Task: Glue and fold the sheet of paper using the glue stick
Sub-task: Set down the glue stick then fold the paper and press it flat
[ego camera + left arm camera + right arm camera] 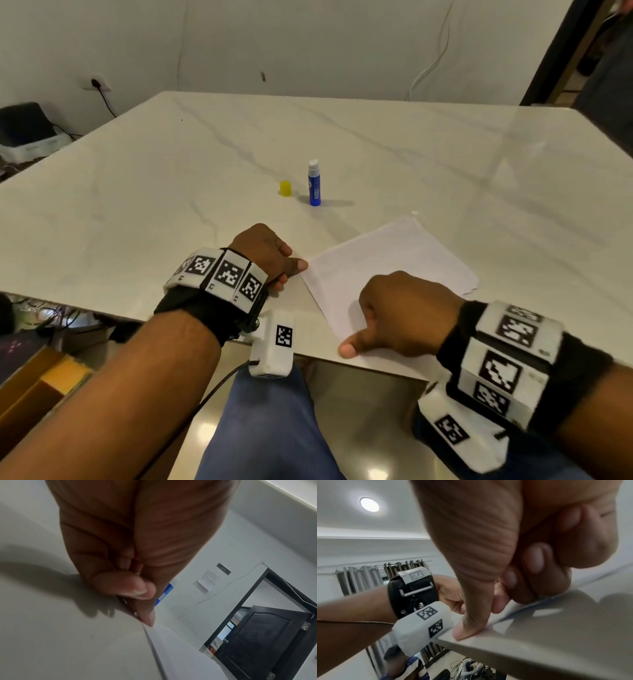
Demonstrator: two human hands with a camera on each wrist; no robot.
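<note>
A white sheet of paper point(387, 270) lies flat near the front edge of the marble table point(171, 192); it looks folded over. My left hand point(274, 263) sits at the sheet's left corner with its fingers curled, and its thumb tip point(147, 620) touches the paper's edge point(171, 649). My right hand point(394, 315) is a fist on the sheet, its thumb point(467, 627) pressing the near left corner by the table edge. The blue glue stick point(314, 185) stands upright and uncapped behind the paper. Its yellow cap point(285, 188) stands just left of it.
The table's front edge runs right under both wrists. A black box point(24, 126) and cables lie on the floor at the far left, and a cardboard box point(37, 383) stands at the lower left. A dark door frame point(555, 51) rises at the back right.
</note>
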